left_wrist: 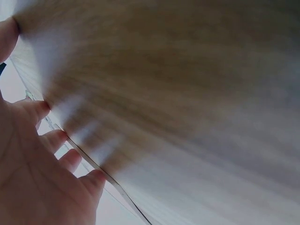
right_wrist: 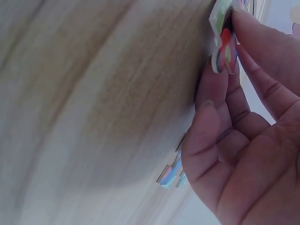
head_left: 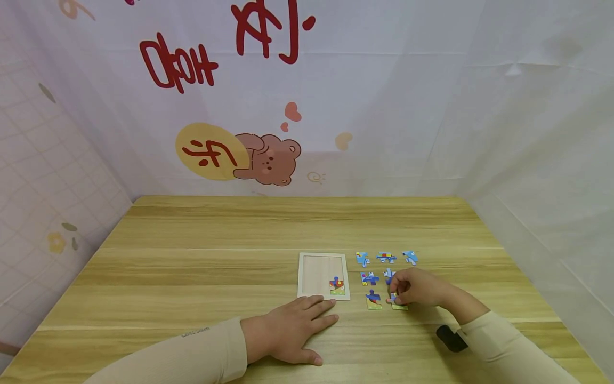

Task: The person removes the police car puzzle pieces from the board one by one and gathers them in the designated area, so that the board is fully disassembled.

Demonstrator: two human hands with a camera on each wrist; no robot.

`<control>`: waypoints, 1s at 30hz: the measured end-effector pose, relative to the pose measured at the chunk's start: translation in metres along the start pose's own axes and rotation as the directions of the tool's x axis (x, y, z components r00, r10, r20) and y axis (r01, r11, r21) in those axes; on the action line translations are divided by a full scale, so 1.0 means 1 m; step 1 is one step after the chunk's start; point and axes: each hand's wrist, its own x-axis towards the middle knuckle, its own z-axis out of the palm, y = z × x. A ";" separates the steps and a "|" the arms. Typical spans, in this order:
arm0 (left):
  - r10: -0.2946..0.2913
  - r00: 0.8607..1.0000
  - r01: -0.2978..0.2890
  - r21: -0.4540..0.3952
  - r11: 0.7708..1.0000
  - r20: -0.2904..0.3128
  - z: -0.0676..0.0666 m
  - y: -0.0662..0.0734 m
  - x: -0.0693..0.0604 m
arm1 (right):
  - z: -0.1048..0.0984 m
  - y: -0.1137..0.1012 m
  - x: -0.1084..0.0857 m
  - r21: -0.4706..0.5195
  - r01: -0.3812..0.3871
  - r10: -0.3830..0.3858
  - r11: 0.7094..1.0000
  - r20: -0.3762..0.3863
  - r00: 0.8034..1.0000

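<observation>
A shallow wooden puzzle tray lies on the table with one jigsaw piece in its near right corner. My left hand is spread flat on the tabletop, its fingertips at the tray's near edge; the left wrist view shows the fingers from below. Between thumb and fingers my right hand pinches a puzzle piece with green and red printing, tilted off the table in the right wrist view. This hand partly hides a blue-and-white piece behind it.
Loose puzzle pieces lie right of the tray: a back row with a blue piece, a car-like piece and another blue one. Nearer are a blue piece and a green-edged piece. A printed curtain hangs behind the table.
</observation>
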 end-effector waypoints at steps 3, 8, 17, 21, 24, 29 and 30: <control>0.000 1.000 0.000 -0.001 1.000 0.003 0.000 0.000 0.000 | 0.000 0.000 0.000 -0.007 0.005 -0.005 1.000 -0.001 1.000; 0.000 1.000 0.000 0.000 1.000 0.008 0.001 0.000 0.000 | 0.001 -0.002 0.000 -0.032 0.009 -0.009 0.999 -0.004 1.000; 0.001 1.000 -0.001 0.010 1.000 -0.004 0.001 -0.001 0.002 | 0.002 -0.008 -0.003 -0.030 -0.008 0.008 1.000 -0.015 1.000; -0.005 1.000 0.005 0.004 1.000 -0.006 0.001 -0.001 0.002 | 0.002 -0.009 -0.004 -0.039 -0.006 0.005 0.999 -0.034 0.999; -0.015 1.000 0.015 -0.021 1.000 0.007 0.000 -0.002 0.002 | 0.003 -0.011 -0.003 -0.071 -0.006 0.002 0.997 -0.060 0.998; -0.033 0.999 0.034 -0.068 0.997 0.016 -0.005 -0.002 0.001 | 0.005 -0.017 0.003 -0.096 -0.015 0.004 0.995 -0.110 0.994; -0.040 0.999 0.040 -0.070 0.997 0.011 -0.006 -0.003 0.001 | 0.006 -0.018 0.004 -0.095 -0.018 0.007 0.995 -0.120 0.993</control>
